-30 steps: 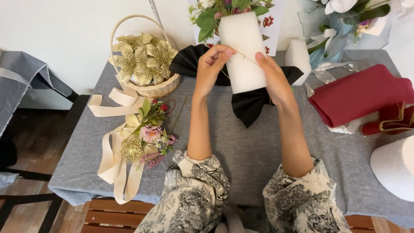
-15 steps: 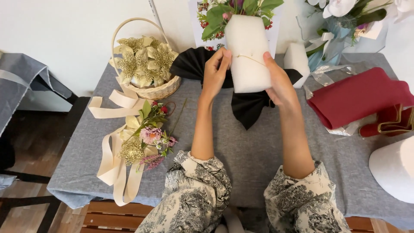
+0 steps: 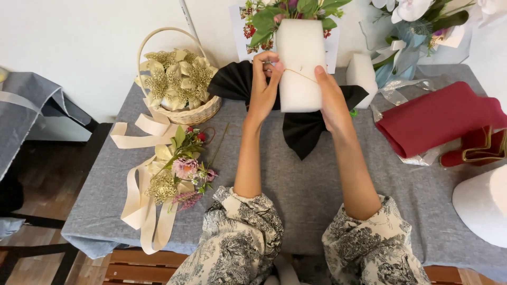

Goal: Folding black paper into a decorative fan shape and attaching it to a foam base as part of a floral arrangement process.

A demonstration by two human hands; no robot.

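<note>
Now, label by label:

Left hand (image 3: 264, 87): raised off the table, against the left side of the wrap; fingers curled in, thumb and forefinger pinched on the end of the string at the wrap's left edge.

Right hand (image 3: 330, 100): flat along the right side of the wrap, fingers fairly straight and together, thumb tip pressing the string against the front face; it steadies the bundle rather than closing round it.

Wrap (image 3: 300, 63): white, foam-like sheet wound round the stems into an upright block, held between both hands above the far middle of the table.

String (image 3: 301, 75): thin, pale yellow, running across the wrap's front from the left hand's pinch to the right thumb.

Bouquet (image 3: 288, 10): green leaves and small pink and red blooms sticking out of the wrap's top.

Black paper (image 3: 303, 132): dark folded sheets spread on the table behind and below the wrap, one point aimed toward the person.

Table (image 3: 296, 179): covered in grey cloth.

Basket (image 3: 182, 79): wicker, with gold paper flowers, far left of the table.

Ribbon (image 3: 142, 195): cream, looped over the left edge, beside a small posy (image 3: 179, 174).

Red paper (image 3: 438, 119): folded, right side, well apart from the hands.
</note>
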